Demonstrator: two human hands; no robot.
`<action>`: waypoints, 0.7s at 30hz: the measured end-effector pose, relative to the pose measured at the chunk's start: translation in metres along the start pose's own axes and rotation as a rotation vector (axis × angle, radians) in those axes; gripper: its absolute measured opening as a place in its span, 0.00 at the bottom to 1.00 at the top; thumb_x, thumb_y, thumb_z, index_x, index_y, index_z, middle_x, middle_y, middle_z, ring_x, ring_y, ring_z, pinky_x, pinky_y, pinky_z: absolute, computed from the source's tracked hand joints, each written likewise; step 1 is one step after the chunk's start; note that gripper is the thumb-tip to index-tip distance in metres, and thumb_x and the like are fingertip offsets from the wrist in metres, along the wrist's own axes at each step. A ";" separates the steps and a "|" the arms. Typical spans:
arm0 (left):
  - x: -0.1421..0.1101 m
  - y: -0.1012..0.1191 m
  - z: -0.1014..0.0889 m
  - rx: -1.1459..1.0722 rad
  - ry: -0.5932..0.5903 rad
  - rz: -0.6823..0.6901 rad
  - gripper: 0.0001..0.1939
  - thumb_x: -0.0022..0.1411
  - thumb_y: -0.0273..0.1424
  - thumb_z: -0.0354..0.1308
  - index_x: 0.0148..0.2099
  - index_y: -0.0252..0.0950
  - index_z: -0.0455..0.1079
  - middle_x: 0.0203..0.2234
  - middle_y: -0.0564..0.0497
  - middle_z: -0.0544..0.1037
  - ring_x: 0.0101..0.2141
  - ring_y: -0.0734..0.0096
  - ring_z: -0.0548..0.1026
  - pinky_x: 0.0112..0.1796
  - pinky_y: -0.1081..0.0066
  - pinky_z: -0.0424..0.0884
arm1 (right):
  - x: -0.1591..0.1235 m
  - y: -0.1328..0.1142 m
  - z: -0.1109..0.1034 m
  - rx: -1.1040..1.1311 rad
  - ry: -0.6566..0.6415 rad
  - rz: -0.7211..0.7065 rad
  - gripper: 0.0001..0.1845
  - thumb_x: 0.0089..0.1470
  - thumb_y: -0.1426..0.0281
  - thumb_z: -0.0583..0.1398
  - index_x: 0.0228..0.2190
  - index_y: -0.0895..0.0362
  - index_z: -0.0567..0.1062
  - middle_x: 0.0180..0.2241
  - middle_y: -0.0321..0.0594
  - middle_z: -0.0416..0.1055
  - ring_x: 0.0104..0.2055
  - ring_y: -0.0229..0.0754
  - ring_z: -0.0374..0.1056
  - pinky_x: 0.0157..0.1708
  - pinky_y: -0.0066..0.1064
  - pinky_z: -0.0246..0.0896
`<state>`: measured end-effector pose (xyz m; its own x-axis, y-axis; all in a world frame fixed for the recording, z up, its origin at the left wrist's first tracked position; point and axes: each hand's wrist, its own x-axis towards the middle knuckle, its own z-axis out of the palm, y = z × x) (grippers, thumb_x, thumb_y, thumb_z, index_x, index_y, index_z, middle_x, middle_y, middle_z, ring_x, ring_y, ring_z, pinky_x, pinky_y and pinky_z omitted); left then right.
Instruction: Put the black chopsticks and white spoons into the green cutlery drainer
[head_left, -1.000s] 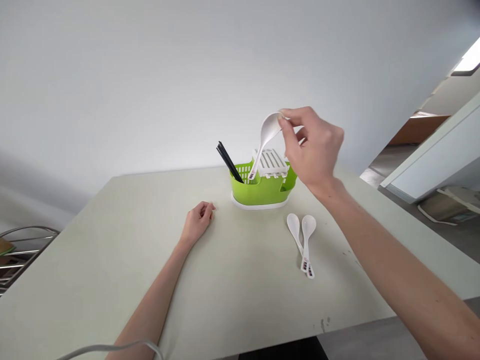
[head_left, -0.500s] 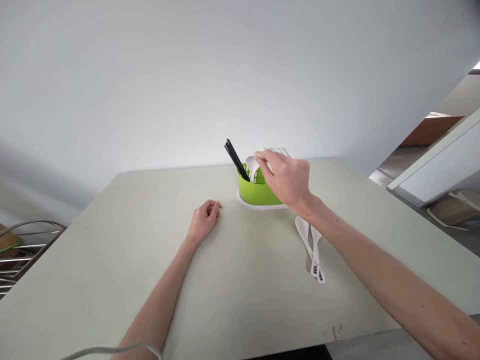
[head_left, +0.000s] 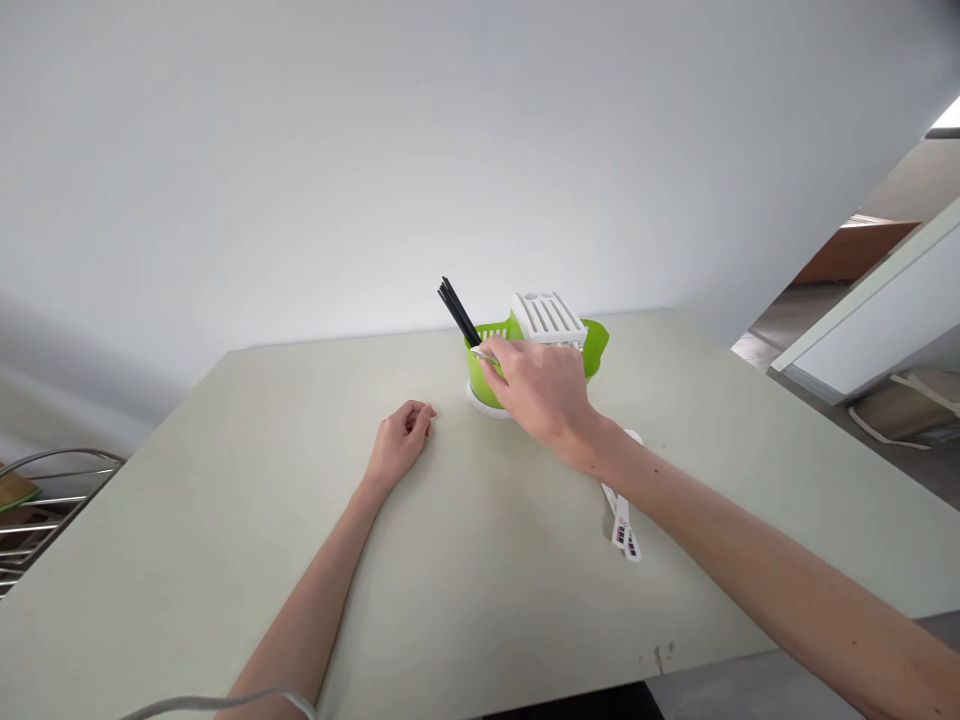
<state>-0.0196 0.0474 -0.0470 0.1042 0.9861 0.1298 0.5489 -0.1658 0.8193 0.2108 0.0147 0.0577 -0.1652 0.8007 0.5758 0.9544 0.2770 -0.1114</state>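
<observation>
My right hand (head_left: pixel 541 392) is at the front left part of a green utensil holder (head_left: pixel 486 388), its fingers closed on a white spoon (head_left: pixel 484 354). Only a sliver of the spoon's bowl end shows at the fingertips; the rest is hidden by the hand and the holder. Black chopsticks (head_left: pixel 457 312) lean to the left inside the holder, just beside the fingers. On the table, my left hand (head_left: pixel 401 440) rests with fingers curled and nothing seen in it. Crossed white spoons (head_left: pixel 622 520) lie below my right wrist, partly covered by the forearm.
The holder has a white slotted block (head_left: pixel 551 315) on its right side and stands on the pale table (head_left: pixel 487 570) near the wall (head_left: pixel 420 160). A metal rack (head_left: pixel 56 500) is at the left, beyond the table edge. A grey cable (head_left: pixel 225 703) crosses my left forearm.
My right hand has moved down and slightly left with the spoon, which now sits lower at the holder. The slotted block has come into view. My left hand stays on the table.
</observation>
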 end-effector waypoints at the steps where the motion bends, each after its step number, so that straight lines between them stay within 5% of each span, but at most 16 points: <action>1: 0.000 0.000 0.000 0.005 0.001 0.000 0.20 0.69 0.50 0.51 0.39 0.39 0.72 0.24 0.54 0.73 0.24 0.70 0.67 0.29 0.70 0.64 | -0.002 -0.001 -0.002 0.012 0.011 -0.008 0.14 0.70 0.64 0.54 0.44 0.53 0.79 0.31 0.40 0.81 0.24 0.39 0.68 0.25 0.32 0.37; 4: 0.000 0.000 0.000 0.022 0.001 0.002 0.20 0.69 0.49 0.51 0.39 0.39 0.72 0.23 0.55 0.72 0.24 0.71 0.66 0.29 0.70 0.64 | -0.016 0.001 -0.007 0.052 0.045 -0.068 0.13 0.71 0.66 0.53 0.46 0.54 0.77 0.34 0.39 0.81 0.24 0.37 0.66 0.24 0.31 0.38; 12: -0.001 0.003 0.001 0.049 -0.015 0.010 0.19 0.69 0.48 0.51 0.40 0.38 0.72 0.24 0.56 0.71 0.25 0.71 0.65 0.31 0.71 0.62 | -0.089 0.031 -0.017 0.168 0.056 -0.457 0.12 0.68 0.73 0.56 0.31 0.55 0.74 0.24 0.30 0.72 0.19 0.32 0.56 0.23 0.31 0.40; 17: -0.003 0.008 -0.001 0.031 -0.011 0.009 0.19 0.67 0.48 0.53 0.33 0.39 0.65 0.22 0.57 0.62 0.26 0.72 0.59 0.29 0.71 0.57 | -0.110 0.084 -0.017 0.021 0.092 -0.458 0.16 0.69 0.71 0.57 0.26 0.56 0.71 0.21 0.30 0.69 0.19 0.31 0.58 0.24 0.30 0.44; 21: -0.005 0.012 -0.003 -0.002 0.062 -0.017 0.21 0.65 0.46 0.55 0.28 0.40 0.54 0.21 0.58 0.53 0.24 0.74 0.52 0.27 0.71 0.51 | -0.111 0.132 -0.015 -0.164 -0.110 -0.299 0.20 0.72 0.66 0.51 0.29 0.56 0.72 0.25 0.35 0.74 0.19 0.34 0.62 0.24 0.31 0.39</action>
<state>-0.0158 0.0409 -0.0367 0.0435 0.9878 0.1497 0.5487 -0.1488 0.8227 0.3585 -0.0459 -0.0092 -0.4605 0.7521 0.4715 0.8855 0.4259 0.1854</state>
